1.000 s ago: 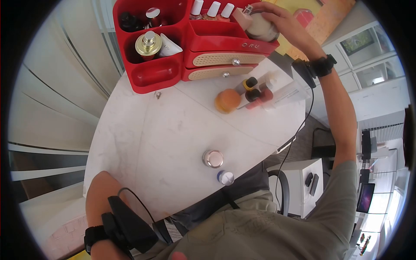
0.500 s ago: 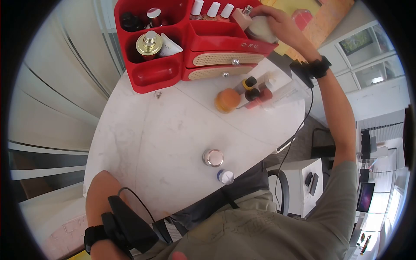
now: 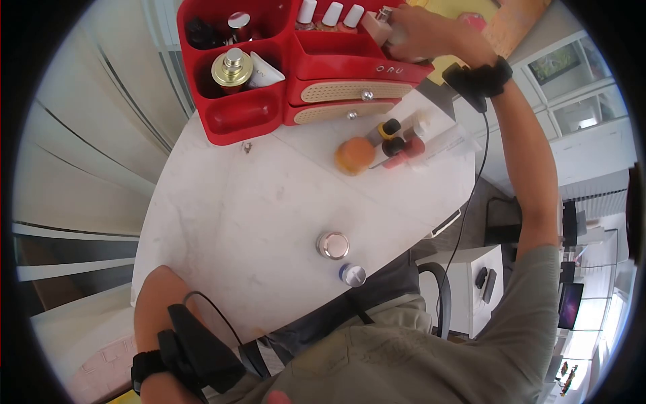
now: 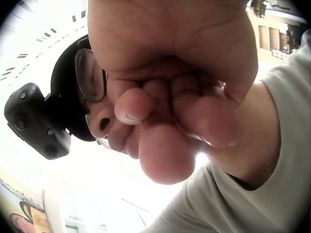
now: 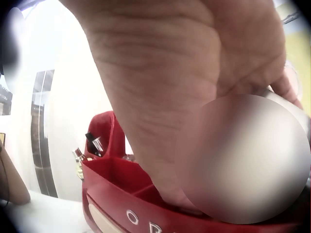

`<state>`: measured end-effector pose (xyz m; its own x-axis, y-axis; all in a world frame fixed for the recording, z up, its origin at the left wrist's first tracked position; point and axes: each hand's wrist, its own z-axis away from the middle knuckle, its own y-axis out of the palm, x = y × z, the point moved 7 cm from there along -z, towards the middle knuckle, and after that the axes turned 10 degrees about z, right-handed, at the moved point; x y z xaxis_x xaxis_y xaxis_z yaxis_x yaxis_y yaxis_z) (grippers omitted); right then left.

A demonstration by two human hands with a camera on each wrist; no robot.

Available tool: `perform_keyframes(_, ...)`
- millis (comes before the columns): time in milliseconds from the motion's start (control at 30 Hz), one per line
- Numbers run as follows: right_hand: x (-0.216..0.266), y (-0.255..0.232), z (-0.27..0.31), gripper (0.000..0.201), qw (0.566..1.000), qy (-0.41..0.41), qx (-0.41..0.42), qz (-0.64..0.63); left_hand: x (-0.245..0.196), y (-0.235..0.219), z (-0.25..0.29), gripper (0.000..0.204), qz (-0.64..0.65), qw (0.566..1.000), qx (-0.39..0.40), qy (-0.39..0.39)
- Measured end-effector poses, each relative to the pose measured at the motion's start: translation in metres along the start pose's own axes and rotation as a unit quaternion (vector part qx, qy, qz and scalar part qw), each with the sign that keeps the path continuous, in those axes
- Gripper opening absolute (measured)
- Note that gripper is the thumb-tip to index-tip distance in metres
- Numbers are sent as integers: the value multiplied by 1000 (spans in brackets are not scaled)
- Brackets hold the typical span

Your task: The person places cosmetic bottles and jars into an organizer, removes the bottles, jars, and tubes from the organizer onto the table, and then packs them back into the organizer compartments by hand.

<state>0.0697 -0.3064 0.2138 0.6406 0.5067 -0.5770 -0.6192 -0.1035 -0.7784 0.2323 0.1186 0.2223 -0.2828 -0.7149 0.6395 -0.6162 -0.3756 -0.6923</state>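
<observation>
My right hand (image 3: 422, 35) is over the right-hand compartment of a red cosmetics organizer (image 3: 336, 67). Its fingers curl round a pale round jar, mostly covered by the hand in the head view. In the right wrist view the jar (image 5: 257, 155) is a blurred, cream-coloured round shape beside the palm, above the organizer's front wall. A pink square perfume bottle (image 3: 377, 27) stands right by the fingertips. Loosely curled and holding nothing, my left hand (image 4: 175, 97) is raised near the chin; only a fingertip shows at the bottom of the head view.
White-capped nail polish bottles (image 3: 330, 15), a gold-topped bottle (image 3: 231, 69) and a white tube (image 3: 264, 71) fill other compartments. On the marble-look table (image 3: 222, 222) are an orange-lidded jar (image 3: 355, 155), several small bottles (image 3: 393, 145), a pink-lidded jar (image 3: 334, 246) and a blue-and-silver jar (image 3: 352, 275).
My right hand has turned and come down over the pale round jar, which showed plainly before and is now mostly covered. The left arm stays where it was.
</observation>
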Motion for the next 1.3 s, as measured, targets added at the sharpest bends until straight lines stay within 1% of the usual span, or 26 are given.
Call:
perform_keyframes(33,-8,9,-6,49,999,-2,-20,-51,0,1,0,40,-21,1000,17,16)
perform_keyframes(67,-28,25,-17,52,994,-18,-110,-12,-2,1,1,39,-43,998,35,30)
perform_keyframes(100,-28,22,-12,52,993,-20,-115,-9,-2,1,2,39,-48,998,39,29)
perform_keyframes(167,-27,14,7,53,974,-26,-151,-170,-8,3,2,38,-80,994,45,60)
perform_keyframes(233,-36,23,7,51,969,-18,-165,-181,-6,5,4,37,-102,991,39,79)
perform_keyframes(267,-38,28,4,50,958,-48,-192,-207,-7,7,5,37,-120,987,34,99)
perform_keyframes(300,-34,24,8,50,945,-78,-219,-232,-7,8,6,37,-121,987,31,101)
perform_keyframes(367,-32,23,18,48,936,-75,-227,-260,-2,6,6,37,-99,994,1,55)
perform_keyframes(400,-30,19,21,46,925,-75,-235,-288,-2,6,6,37,-101,993,2,55)
perform_keyframes(467,-33,22,21,45,931,-83,-236,-267,-9,7,5,39,-122,987,20,106)
perform_keyframes(500,-33,24,21,44,935,-90,-236,-247,-10,7,5,39,-123,987,21,105)
perform_keyframes(533,-34,29,15,45,943,-82,-199,-252,-9,6,4,40,-123,988,23,88)
perform_keyframes(600,-34,25,10,48,953,-83,-177,-232,-15,8,1,40,-122,990,22,71)
perform_keyframes(667,-30,27,2,52,961,-83,-152,-214,-24,9,-1,40,-108,994,-27,2)
perform_keyframes(733,-27,31,-8,60,971,-56,-138,-186,-22,9,-1,40,-95,995,-14,-11)
perform_keyframes(767,-25,30,-12,60,971,-56,-137,-188,-20,9,-1,39,-84,996,2,-24)
perform_keyframes(800,-21,29,-15,65,987,-36,-93,-129,-9,7,0,39,-81,996,2,-24)
perform_keyframes(833,-20,31,-17,69,996,-16,-49,-70,-4,8,2,37,-72,996,16,52)
perform_keyframes(867,-20,29,-20,69,996,-32,-48,-64,-6,9,6,36,-64,989,30,126)
perform_keyframes(900,-21,29,-23,69,996,-33,-50,-66,-9,8,7,36,-63,989,33,127)
perform_keyframes(967,-21,30,-27,66,997,-47,-47,-37,-9,7,7,33,-85,993,33,77)
perform_keyframes(1000,-19,25,-23,66,997,-47,-47,-37,-7,6,7,33,-85,993,33,78)
perform_keyframes(1067,-15,16,-13,63,996,-21,0,-87,-9,7,9,31,-98,985,52,132)
perform_keyframes(1100,-21,22,-15,63,996,-21,-2,-86,-8,8,10,31,-100,985,53,132)
perform_keyframes(1167,-34,26,-17,61,988,-66,-116,-83,-5,7,10,31,-110,987,43,113)
perform_keyframes(1300,-27,20,-1,60,981,-45,-127,-141,-5,9,9,31,-112,984,34,133)
